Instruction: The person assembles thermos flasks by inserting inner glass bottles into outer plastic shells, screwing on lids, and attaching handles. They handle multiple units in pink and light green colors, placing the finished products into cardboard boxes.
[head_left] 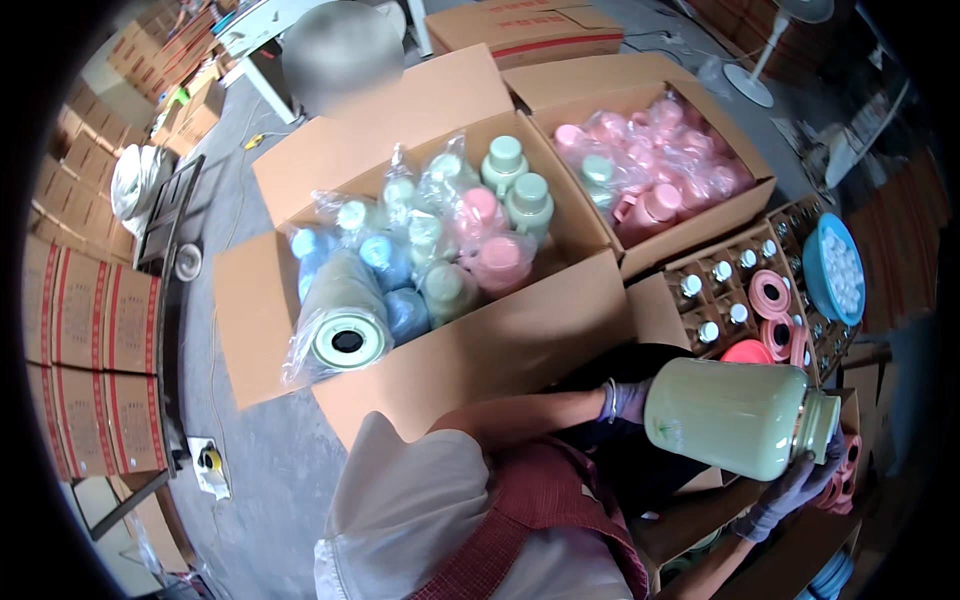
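Note:
A large, glossy pale green thermos flask [725,415] lies on its side across my lap, its neck pointing right. My left hand [626,402], in a thin grey-purple glove, grips its base end; the fingers are partly hidden behind it. Gloved as well, my right hand [788,497] holds the neck end from below, fingers wrapped near the collar. Close beyond the flask are pink ring-shaped parts [769,294] and a round red-pink piece [747,352]. More pink parts [846,475] sit just right of my right hand.
An open carton [560,300] holds green, blue and pink flasks, several bagged. Behind it, another carton [640,250] holds pink flasks. To the right are a divided box of silver-topped bottles [722,272] and a blue basin [815,275] of white pieces. Stacked cartons [80,355] line the left.

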